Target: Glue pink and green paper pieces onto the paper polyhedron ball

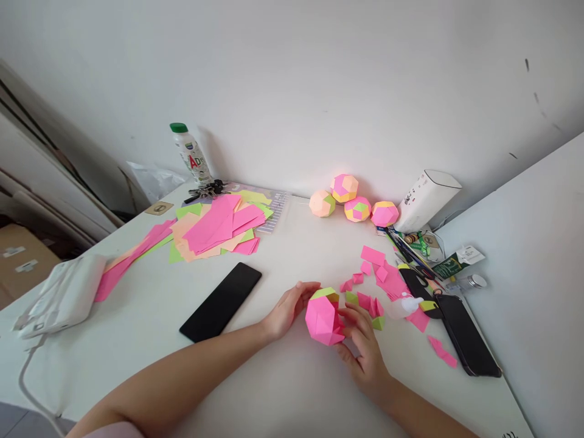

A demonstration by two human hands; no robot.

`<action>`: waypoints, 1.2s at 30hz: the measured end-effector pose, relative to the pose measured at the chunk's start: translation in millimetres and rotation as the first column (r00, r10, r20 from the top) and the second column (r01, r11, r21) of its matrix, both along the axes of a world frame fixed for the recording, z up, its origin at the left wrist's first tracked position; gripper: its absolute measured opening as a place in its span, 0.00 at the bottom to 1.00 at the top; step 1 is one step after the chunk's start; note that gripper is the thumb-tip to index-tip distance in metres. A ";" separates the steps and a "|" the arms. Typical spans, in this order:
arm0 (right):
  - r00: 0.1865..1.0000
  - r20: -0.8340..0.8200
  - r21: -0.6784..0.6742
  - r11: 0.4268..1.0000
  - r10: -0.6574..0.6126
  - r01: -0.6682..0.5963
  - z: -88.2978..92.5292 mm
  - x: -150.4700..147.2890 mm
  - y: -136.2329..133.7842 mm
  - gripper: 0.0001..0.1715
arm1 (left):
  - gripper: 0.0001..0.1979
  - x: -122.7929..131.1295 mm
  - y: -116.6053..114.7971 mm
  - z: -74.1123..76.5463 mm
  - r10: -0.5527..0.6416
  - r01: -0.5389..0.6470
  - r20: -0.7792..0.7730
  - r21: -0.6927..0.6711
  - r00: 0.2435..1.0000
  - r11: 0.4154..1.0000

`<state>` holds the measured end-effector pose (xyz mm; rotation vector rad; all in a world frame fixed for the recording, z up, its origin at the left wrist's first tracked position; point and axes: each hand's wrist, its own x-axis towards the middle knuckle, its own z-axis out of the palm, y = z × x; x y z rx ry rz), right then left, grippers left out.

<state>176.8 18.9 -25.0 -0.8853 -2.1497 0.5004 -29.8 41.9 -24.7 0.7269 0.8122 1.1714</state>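
A folded-paper ball, pink with yellow-green at the top, is held between my two hands low over the white table. My left hand curls round its far left side, the fingertips resting behind the top edge. From the right, my right hand grips the ball by its uneven side, where loose pink flaps and a gap show. The inside of the ball is mostly hidden. Just beyond my right hand lie small folded pink pieces and a green one.
Several finished paper balls stand by the wall. Paper sheets lie in a pile at the back left, a black phone before them. To the right are a glue bottle, scissors, a black case and a white box.
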 end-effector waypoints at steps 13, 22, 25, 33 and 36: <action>0.998 -0.065 -0.114 0.993 -0.027 0.020 -2.5 0.5 0.9 0.07 | 0.28 -1.2 -1.4 3.2 -0.024 0.026 -0.028 0.057 0.999 0.998; 0.993 -0.098 -0.178 0.983 -0.070 0.051 -5.7 2.7 1.9 0.07 | 0.26 -4.0 -5.7 -0.1 -0.130 0.175 -0.224 0.195 0.966 0.965; 0.992 -0.101 -0.159 0.985 -0.082 0.065 -4.7 2.3 2.0 0.06 | 0.26 -3.8 -7.5 0.2 -0.124 0.180 -0.257 0.207 0.958 0.961; 0.997 -0.074 -0.102 0.994 -0.038 0.031 -3.8 5.4 3.1 0.07 | 0.24 2.3 -20.8 3.4 -0.078 0.174 -0.299 0.310 0.951 0.935; 0.997 -0.062 -0.090 0.995 -0.039 0.033 -3.0 7.9 4.7 0.10 | 0.22 4.2 -21.2 0.3 -0.033 0.169 -0.302 0.437 0.953 0.883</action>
